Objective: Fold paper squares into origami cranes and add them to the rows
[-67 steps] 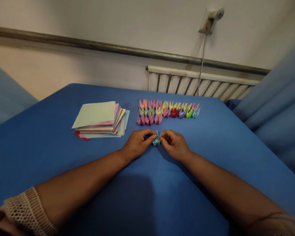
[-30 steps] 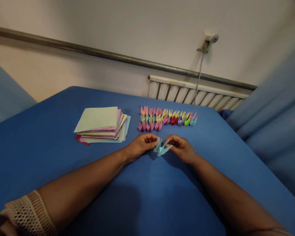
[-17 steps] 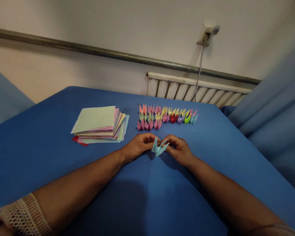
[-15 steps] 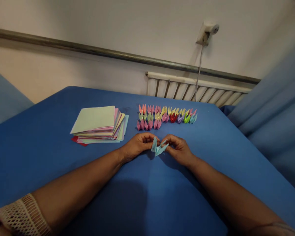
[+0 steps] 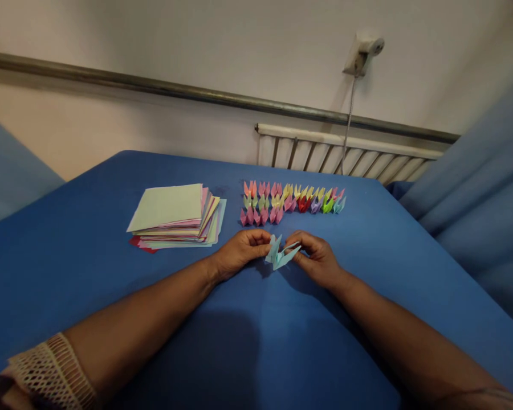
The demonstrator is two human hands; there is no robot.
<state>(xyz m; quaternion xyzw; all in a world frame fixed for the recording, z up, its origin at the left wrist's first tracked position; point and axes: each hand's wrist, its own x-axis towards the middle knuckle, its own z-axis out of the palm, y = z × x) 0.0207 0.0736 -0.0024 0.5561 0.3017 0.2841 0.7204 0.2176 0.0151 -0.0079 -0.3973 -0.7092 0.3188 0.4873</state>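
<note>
A small light-blue folded paper piece [image 5: 280, 255] rests just above the blue table surface [image 5: 256, 341], held between both hands. My left hand [image 5: 239, 251] pinches its left end with fingers curled. My right hand [image 5: 315, 255] pinches its right tip, fingers also closed. Both forearms lie on the table. Behind the hands stand rows of several small folded paper figures [image 5: 291, 200] in pink, yellow, red, purple, green and teal.
A stack of coloured paper sheets [image 5: 175, 216] lies to the left of the folded figures. A wall with a metal rail [image 5: 196, 94] and a slatted white rack [image 5: 346, 154] are behind the table. Blue fabric [image 5: 487, 188] hangs at right.
The light-blue piece has gone from a tight bundle to a shape with two pointed tips spread apart. Both hands stay pinched on it, in nearly the same spot.
</note>
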